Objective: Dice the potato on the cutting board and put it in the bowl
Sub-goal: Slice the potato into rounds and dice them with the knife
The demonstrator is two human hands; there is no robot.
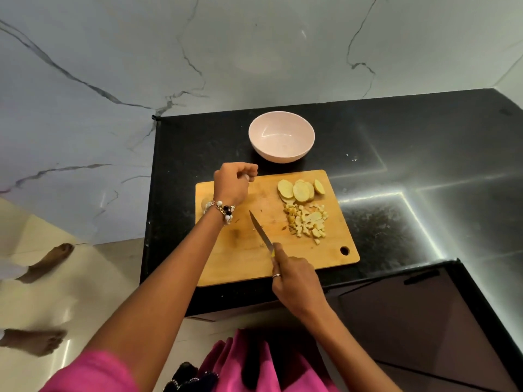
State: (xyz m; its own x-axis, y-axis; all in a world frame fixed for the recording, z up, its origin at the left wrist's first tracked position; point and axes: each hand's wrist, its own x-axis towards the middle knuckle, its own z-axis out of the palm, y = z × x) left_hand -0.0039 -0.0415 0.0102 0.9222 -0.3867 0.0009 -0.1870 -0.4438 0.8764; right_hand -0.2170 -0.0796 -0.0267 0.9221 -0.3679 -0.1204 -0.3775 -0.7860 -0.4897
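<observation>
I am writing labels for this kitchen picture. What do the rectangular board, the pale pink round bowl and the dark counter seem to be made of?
The rectangular cutting board looks like wood or bamboo: tan, matt, streaked with grain. The pale pink round bowl seems plastic or glazed ceramic: smooth with a soft sheen; I cannot tell which. The dark counter looks like polished speckled stone, perhaps granite, reflecting bright light strips.

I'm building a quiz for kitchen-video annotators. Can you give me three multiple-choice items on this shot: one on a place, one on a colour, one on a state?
1. Where do the potato slices lie?
A. In the bowl
B. On the cutting board's far right part
C. On the counter

2. What colour is the bowl?
A. Pale pink
B. Green
C. Black

3. What is in the bowl?
A. Dice
B. Slices
C. Nothing

Answers: 1 B, they overlap on the cutting board beyond the diced potato. 2 A, its wall and inside are pale pink. 3 C, its inside shows bare.
</observation>
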